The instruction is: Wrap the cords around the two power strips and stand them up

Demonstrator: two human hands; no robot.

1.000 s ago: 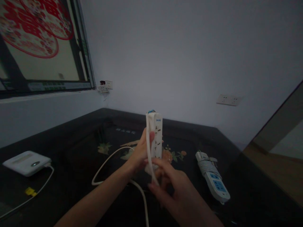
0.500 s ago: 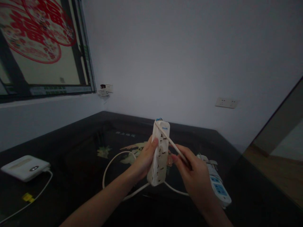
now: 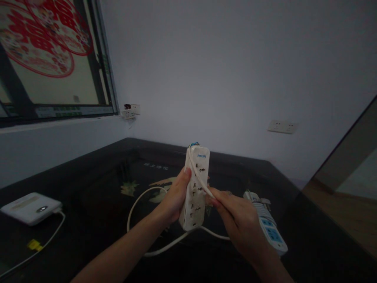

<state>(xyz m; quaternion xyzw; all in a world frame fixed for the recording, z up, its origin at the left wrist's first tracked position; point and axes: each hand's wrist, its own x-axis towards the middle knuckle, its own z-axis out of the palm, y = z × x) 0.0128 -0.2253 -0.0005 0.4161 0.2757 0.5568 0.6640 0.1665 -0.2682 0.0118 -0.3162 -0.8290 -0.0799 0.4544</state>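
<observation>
Pale walls stand behind the black tabletop in the head view, and at the upper left is a window with round red decorations. On the far wall, to the right, is a double wall socket.

Near the middle, above the tabletop, is a white power strip, upright but tilted; whether its lower end touches the surface, I cannot tell. The left hand is grasping it by its left side, with the thumb on the upper part. The right hand is pinching the white cord, which goes from the top end slantwise across the sockets. More cord makes a loop on the left side.

Just beside the right hand lies another power strip, with grey cord wound around it. Well apart, at the left, is a white box with a thin cable.
</observation>
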